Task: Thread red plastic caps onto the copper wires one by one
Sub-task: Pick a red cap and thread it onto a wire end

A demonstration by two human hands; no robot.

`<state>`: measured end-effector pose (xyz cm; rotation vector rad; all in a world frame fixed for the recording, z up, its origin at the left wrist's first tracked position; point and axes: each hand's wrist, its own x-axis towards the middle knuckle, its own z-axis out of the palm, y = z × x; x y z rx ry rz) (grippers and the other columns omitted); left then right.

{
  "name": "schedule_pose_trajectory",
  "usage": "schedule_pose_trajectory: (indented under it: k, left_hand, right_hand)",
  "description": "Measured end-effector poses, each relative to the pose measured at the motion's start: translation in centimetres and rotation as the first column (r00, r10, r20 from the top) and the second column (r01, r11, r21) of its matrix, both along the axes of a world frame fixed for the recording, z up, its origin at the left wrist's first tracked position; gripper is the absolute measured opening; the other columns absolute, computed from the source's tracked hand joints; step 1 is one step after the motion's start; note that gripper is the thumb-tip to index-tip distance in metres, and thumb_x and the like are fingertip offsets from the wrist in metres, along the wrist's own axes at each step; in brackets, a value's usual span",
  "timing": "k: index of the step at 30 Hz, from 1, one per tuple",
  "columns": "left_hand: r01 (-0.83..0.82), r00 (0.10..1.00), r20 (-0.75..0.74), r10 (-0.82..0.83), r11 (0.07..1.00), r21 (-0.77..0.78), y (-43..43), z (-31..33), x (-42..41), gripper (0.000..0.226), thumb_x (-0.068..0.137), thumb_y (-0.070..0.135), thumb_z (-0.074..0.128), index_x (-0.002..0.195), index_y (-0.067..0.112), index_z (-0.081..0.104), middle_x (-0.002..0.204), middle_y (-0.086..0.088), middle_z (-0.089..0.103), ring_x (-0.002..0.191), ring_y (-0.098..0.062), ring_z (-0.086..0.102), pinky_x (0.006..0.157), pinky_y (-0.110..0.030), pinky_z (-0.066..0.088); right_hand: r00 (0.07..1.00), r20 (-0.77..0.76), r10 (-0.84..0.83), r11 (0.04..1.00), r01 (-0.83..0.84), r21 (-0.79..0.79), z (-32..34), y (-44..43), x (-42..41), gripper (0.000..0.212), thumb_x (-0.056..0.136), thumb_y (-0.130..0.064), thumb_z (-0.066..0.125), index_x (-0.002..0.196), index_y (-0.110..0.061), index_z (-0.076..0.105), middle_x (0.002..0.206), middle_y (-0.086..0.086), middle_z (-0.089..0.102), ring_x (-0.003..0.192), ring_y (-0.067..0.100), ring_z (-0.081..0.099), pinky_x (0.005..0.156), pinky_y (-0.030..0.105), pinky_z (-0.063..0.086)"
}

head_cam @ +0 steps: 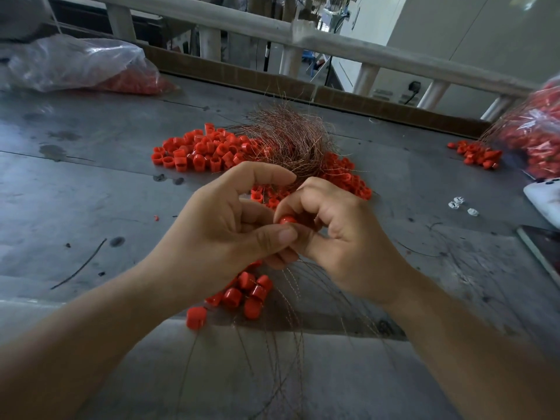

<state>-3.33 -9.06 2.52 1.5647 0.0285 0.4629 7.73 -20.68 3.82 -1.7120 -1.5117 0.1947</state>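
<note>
Grey metal table [91,183], stained and scratched, fills most of the frame; 1 long dark streak [81,265] marks it at lower left. Upper left: 1 crumpled clear plastic bag [75,62] lying on the table. Right edge: a 2nd clear plastic bag [539,131]; below it a white object [545,201], partly cut off, and a dark flat device [542,247]. Just left of these, 3 small white pieces [457,203]. Along the far table edge, a brown cardboard strip [242,75]; behind it, a pale wooden railing [333,43]. Upper right: a wall socket [414,86] with 1 black plug.
</note>
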Motion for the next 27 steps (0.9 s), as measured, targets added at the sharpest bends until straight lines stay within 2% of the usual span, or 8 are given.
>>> schedule_pose_trajectory:
  k: [4, 9, 13, 16, 17, 19, 22, 27]
  left_hand:
    - [0.003, 1.0, 0.004, -0.003, 1.0, -0.027, 0.0, 0.1, -0.2, 0.046, 0.066, 0.016, 0.071, 0.107, 0.024, 0.052, 0.068, -0.016, 0.069, 0.059, -0.02, 0.068, 0.054, -0.022, 0.054]
    - [0.027, 0.998, -0.055, -0.034, 0.992, -0.126, 0.3, 0.2, 0.0, 0.048, 0.062, 0.019, 0.072, 0.108, 0.019, 0.056, 0.07, -0.018, 0.068, 0.061, -0.024, 0.068, 0.054, -0.023, 0.053]
    - [0.036, 0.991, -0.121, -0.062, 0.979, -0.202, 0.5, 0.5, 0.1, 0.036, 0.057, 0.02, 0.077, 0.092, 0.017, 0.066, 0.064, -0.012, 0.068, 0.054, -0.021, 0.066, 0.048, -0.023, 0.052]
    - [0.017, 0.992, -0.116, -0.045, 0.972, -0.235, 0.7, 0.7, 0.2, 0.031, 0.054, 0.02, 0.072, 0.085, 0.019, 0.071, 0.062, -0.011, 0.067, 0.051, -0.02, 0.064, 0.045, -0.023, 0.051]
    - [0.004, 0.995, -0.096, -0.029, 0.967, -0.253, 0.8, 0.7, 0.2, 0.03, 0.054, 0.018, 0.073, 0.084, 0.019, 0.071, 0.064, -0.011, 0.067, 0.052, -0.019, 0.064, 0.046, -0.023, 0.052]
    - [-0.022, 0.999, -0.042, 0.01, 0.948, -0.317, 1.2, 0.8, 0.4, 0.035, 0.051, 0.006, 0.077, 0.084, 0.017, 0.072, 0.069, -0.012, 0.069, 0.056, -0.017, 0.065, 0.049, -0.022, 0.053]
    - [-0.023, 0.999, 0.015, 0.031, 0.914, -0.406, 1.7, 0.8, 0.4, 0.026, 0.062, 0.012, 0.063, 0.088, 0.009, 0.067, 0.071, -0.01, 0.07, 0.058, -0.014, 0.066, 0.051, -0.019, 0.052]
    - [-0.039, 0.999, -0.009, 0.039, 0.914, -0.403, 2.2, 0.7, 0.3, 0.023, 0.06, -0.004, 0.062, 0.075, 0.011, 0.073, 0.069, -0.01, 0.07, 0.053, -0.014, 0.064, 0.047, -0.018, 0.05]
  right_hand:
    - [1.0, -0.008, -0.029, 0.999, 0.029, 0.022, -0.2, 0.2, -0.4, 0.011, 0.077, -0.012, 0.06, 0.079, -0.022, 0.056, 0.076, -0.015, 0.048, 0.071, -0.001, 0.049, 0.065, 0.013, 0.04]
    - [0.99, -0.14, 0.021, 1.0, -0.019, 0.016, 0.0, 0.1, -0.2, 0.007, 0.076, -0.014, 0.064, 0.079, -0.02, 0.06, 0.076, -0.01, 0.051, 0.069, -0.005, 0.053, 0.061, 0.007, 0.04]
    - [0.979, -0.202, -0.001, 1.0, 0.002, 0.006, -0.3, 0.2, 0.0, 0.018, 0.069, -0.032, 0.072, 0.083, -0.029, 0.061, 0.078, -0.007, 0.056, 0.071, 0.001, 0.055, 0.063, 0.019, 0.048]
    - [0.918, -0.395, 0.027, 0.998, -0.049, -0.046, -0.1, 0.1, 0.4, 0.03, 0.061, -0.033, 0.07, 0.088, -0.028, 0.061, 0.081, -0.002, 0.064, 0.076, 0.016, 0.063, 0.072, 0.037, 0.054]
    - [0.89, -0.455, 0.037, 0.994, -0.079, -0.073, -0.1, 0.0, 0.6, 0.031, 0.059, -0.032, 0.071, 0.088, -0.026, 0.062, 0.081, -0.001, 0.066, 0.077, 0.018, 0.064, 0.074, 0.038, 0.055]
    - [0.857, -0.514, 0.036, 0.989, -0.105, -0.106, -0.1, 0.0, 0.8, 0.029, 0.058, -0.029, 0.07, 0.086, -0.022, 0.063, 0.076, -0.004, 0.067, 0.075, 0.013, 0.065, 0.074, 0.03, 0.056]
    - [0.851, -0.525, 0.029, 0.992, -0.088, -0.086, 0.1, 0.0, 0.7, 0.019, 0.062, -0.021, 0.067, 0.079, -0.016, 0.064, 0.064, -0.006, 0.065, 0.059, 0.006, 0.061, 0.057, 0.016, 0.051]
    - [0.903, -0.43, -0.009, 0.997, -0.026, -0.074, 0.7, -0.2, 1.1, 0.004, 0.073, -0.017, 0.066, 0.07, -0.018, 0.062, 0.056, -0.009, 0.06, 0.054, 0.0, 0.056, 0.05, 0.014, 0.046]
